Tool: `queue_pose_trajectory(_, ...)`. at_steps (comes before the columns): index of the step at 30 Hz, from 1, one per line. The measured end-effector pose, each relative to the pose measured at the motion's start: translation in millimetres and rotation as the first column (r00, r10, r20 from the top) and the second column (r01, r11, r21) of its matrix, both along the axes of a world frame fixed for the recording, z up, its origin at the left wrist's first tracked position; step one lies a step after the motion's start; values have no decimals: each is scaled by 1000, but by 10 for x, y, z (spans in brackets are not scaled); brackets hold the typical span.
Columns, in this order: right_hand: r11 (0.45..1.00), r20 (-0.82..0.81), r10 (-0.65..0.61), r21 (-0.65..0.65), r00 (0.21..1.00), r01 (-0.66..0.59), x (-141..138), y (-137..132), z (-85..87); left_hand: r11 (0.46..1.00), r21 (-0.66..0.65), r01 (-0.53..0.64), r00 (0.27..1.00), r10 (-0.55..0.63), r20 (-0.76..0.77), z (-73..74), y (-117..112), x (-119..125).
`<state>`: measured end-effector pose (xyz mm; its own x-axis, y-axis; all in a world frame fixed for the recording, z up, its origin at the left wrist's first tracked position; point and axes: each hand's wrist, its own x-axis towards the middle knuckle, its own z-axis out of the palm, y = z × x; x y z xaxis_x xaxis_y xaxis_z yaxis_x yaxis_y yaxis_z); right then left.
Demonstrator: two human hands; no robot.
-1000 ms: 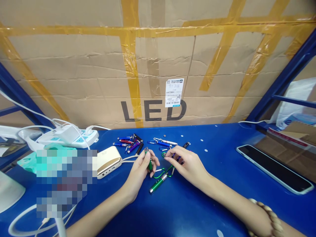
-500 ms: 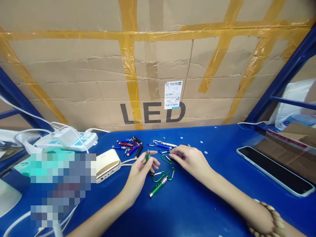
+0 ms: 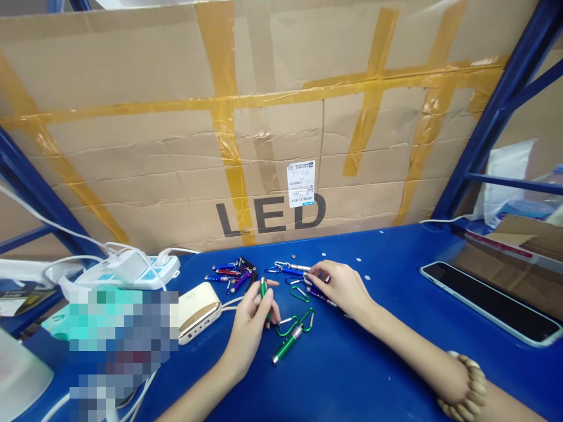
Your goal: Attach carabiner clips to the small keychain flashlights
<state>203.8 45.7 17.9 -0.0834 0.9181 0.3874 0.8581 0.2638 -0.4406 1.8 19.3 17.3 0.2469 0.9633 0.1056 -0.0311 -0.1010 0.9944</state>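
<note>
My left hand (image 3: 253, 319) is closed around a green keychain flashlight (image 3: 264, 288), its silver end pointing up between thumb and fingers. Just beside it, another green keychain flashlight (image 3: 285, 347) lies on the blue table, with green carabiner clips (image 3: 307, 319) at its upper end. My right hand (image 3: 341, 287) has its fingers bent and pinched at the right end of a blue keychain flashlight (image 3: 294, 272). Below those fingers lies a purple flashlight (image 3: 322, 296), partly hidden by the hand. A loose-looking green carabiner (image 3: 299, 295) rests between the two hands.
A pile of blue, red, purple and black flashlights (image 3: 231, 274) lies farther left. Near it are a cream power bank (image 3: 197, 299) with a cable and a white power strip (image 3: 169, 269). A phone (image 3: 488, 302) lies right. A large cardboard box (image 3: 167, 176) stands behind.
The view has tilted up, so the table things sit lower in the picture. More of the purple flashlight shows below my right hand. My left hand still holds the green flashlight.
</note>
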Motion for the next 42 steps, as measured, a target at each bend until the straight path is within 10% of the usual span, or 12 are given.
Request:
queue_pose_trajectory(19, 954, 246, 228, 138, 942, -267, -66, -69, -176, 997, 59, 53, 988, -44, -150, -120, -114, 26)
queue_pose_trajectory(30, 857, -486, 448, -6, 750, -515, -391, -514, 79, 907, 418, 48, 949, 90, -303, -31, -95, -26)
queue_pose_trajectory(42, 840, -586, 421, -37, 692, -541, -19, -464, -120, 915, 377, 145, 929, 5, -369, -76, -246, 145)
